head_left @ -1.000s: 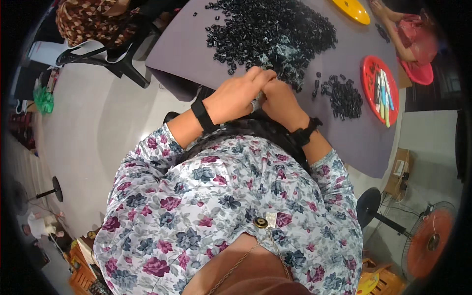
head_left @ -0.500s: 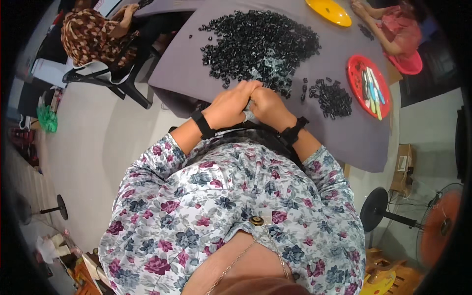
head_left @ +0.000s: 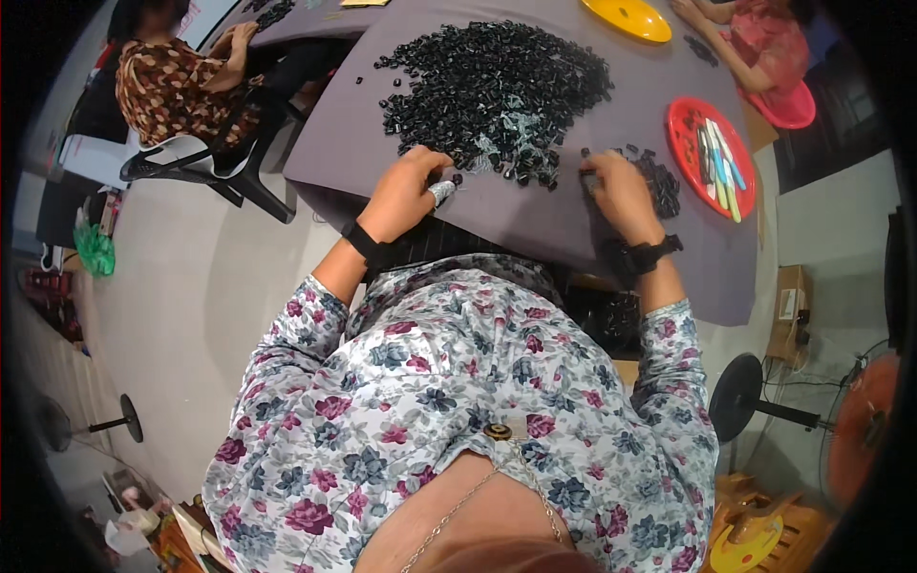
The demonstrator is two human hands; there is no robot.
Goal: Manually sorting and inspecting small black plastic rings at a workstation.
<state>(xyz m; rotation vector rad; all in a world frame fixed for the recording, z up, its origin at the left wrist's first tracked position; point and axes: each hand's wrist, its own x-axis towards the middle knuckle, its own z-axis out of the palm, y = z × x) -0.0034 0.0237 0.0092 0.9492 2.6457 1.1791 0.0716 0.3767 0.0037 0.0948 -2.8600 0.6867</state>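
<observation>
Close to the near left edge of a big pile of small black plastic pieces point(head_left: 497, 86), my left hand point(head_left: 401, 196) bends its fingers in a pinch. A small black piece point(head_left: 457, 179) shows at its fingertips, apparently gripped. Silvery wrapping point(head_left: 441, 192) covers its thumb. Over the table's right side my right hand point(head_left: 623, 196) has its fingers curled downward, beside a smaller pile of black pieces point(head_left: 663, 184). What its fingertips hold, if anything, is hidden. Crumpled clear scraps point(head_left: 521, 124) lie on the big pile's near side.
A red tray point(head_left: 683, 167) with several knives or peeler-like tools point(head_left: 722, 170) stands right on the grey tablecloth point(head_left: 334, 143). Behind it lies a yellow plate point(head_left: 626, 19). Co-workers sit at the far left point(head_left: 181, 91) and far right point(head_left: 764, 53). A floor fan point(head_left: 860, 430) stands at the lower right.
My hands were together at the near edge of the pile. They are now apart, the left moved leftward and the right moved rightward to the smaller pile.
</observation>
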